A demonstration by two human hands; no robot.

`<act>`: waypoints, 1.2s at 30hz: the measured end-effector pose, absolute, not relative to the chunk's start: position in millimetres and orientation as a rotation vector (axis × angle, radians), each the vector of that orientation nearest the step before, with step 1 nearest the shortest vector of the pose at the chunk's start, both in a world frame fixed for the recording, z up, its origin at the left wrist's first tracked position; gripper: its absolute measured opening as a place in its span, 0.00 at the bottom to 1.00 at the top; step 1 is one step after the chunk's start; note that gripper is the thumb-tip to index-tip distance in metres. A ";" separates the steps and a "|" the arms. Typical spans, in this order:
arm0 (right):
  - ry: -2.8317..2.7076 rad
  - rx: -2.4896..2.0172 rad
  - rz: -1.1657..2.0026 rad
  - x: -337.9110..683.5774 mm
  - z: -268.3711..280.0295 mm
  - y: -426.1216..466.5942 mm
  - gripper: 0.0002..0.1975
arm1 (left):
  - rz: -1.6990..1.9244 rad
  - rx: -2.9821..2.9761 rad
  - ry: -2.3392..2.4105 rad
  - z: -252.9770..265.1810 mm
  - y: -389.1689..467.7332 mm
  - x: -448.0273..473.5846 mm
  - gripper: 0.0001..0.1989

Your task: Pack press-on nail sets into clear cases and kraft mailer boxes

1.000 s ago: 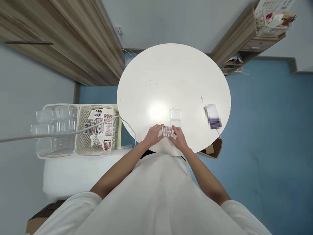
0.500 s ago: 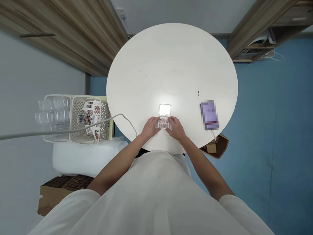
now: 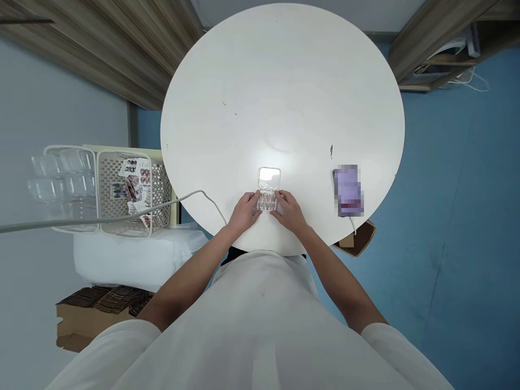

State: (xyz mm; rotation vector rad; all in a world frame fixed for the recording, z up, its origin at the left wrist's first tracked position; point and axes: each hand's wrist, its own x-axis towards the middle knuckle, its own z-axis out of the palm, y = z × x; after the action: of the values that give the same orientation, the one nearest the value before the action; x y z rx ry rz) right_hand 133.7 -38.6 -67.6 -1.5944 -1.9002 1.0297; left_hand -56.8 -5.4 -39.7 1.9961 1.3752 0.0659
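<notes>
A small clear plastic case [image 3: 267,200] rests near the front edge of the round white table. Rows of press-on nails, pinkish and glossy, lie inside its lower half. Its lid [image 3: 269,178] is tipped back, away from me, and reflects the light brightly. My left hand [image 3: 245,212] grips the case's left side between thumb and fingers. On the opposite side, my right hand [image 3: 291,211] holds the right edge the same way, with the thumb at the near corner. The fingertips partly cover the case's sides.
A phone [image 3: 348,189], blurred out, lies on the table [image 3: 284,81] to the right with a cable. At left, one white basket [image 3: 104,189] holds nail cards, another clear plastic boxes [image 3: 67,179]. A grey cable [image 3: 174,201] crosses to the table. Cardboard [image 3: 77,322] sits lower left.
The camera view has shifted a little, so the table looks larger and nearer. Both hands keep their hold on the case, whose lid stays raised.
</notes>
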 end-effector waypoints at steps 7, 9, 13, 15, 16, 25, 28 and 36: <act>-1.852 -1.659 1.035 127.6 -64.5 -46.8 0.32 | 0.076 1.970 1.367 -37.5 -9.9 -55.7 0.36; -1.816 -1.682 1.034 124.7 -60.6 -49.1 0.33 | 0.125 1.904 1.393 -35.0 -12.4 -54.2 0.37; -1.602 -1.731 1.129 120.4 -53.1 -49.3 0.38 | 0.256 1.630 1.526 -33.9 -17.5 -49.6 0.32; -1.477 -1.753 1.196 119.9 -51.7 -46.5 0.35 | 0.307 1.509 1.577 -36.2 -17.9 -47.4 0.29; -1.433 -1.761 1.221 120.0 -51.7 -44.8 0.34 | 0.328 1.461 1.593 -37.8 -17.5 -46.5 0.28; -1.227 -1.724 1.250 114.8 -50.6 -48.0 0.30 | 0.445 1.186 1.599 -46.2 -13.0 -45.1 0.22; -1.204 -1.706 1.208 108.6 -42.4 -56.7 0.29 | 0.513 1.156 1.586 -41.0 -16.4 -48.7 0.21; -1.101 -1.633 1.121 88.2 -10.8 -86.1 0.29 | 0.578 1.029 1.353 -9.5 -30.2 -75.5 0.19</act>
State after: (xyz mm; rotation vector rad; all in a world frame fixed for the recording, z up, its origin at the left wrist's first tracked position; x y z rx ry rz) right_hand 88.2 -86.1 -10.8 -1.6331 -1.1010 1.1207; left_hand -75.5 -30.2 -9.5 1.0289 1.3529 0.5775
